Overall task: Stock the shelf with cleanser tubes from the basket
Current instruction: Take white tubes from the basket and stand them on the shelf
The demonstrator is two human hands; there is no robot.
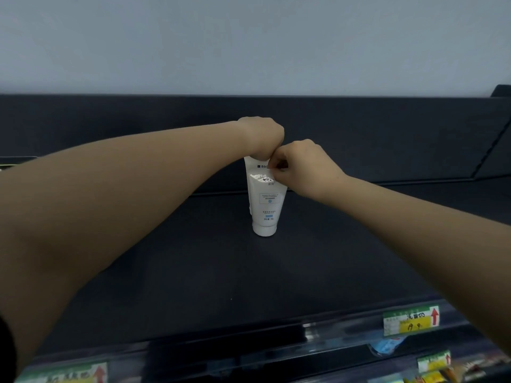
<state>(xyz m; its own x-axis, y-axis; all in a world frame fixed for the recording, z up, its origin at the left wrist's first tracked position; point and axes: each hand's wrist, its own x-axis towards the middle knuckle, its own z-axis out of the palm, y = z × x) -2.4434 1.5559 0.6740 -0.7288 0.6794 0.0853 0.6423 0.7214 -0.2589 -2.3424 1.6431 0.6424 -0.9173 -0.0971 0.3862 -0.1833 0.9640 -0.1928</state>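
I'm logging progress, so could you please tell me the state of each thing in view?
cleanser tube: upright on its cap, on the shelf
left hand: closed over the tube's top
right hand: pinching the tube's upper edge
shelf: holds one tube

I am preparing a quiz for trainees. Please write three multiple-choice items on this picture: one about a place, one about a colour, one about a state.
1. Where does the cleanser tube stand?
A. on the dark shelf
B. in a basket
C. on the floor

2. What colour is the tube?
A. red
B. white
C. green

3. How is the tube posed?
A. lying flat
B. upright on its cap
C. hanging from a hook

Answers: 1 A, its cap rests on the shelf board; 2 B, the body and cap are white; 3 B, the left hand and right hand grip its top end.
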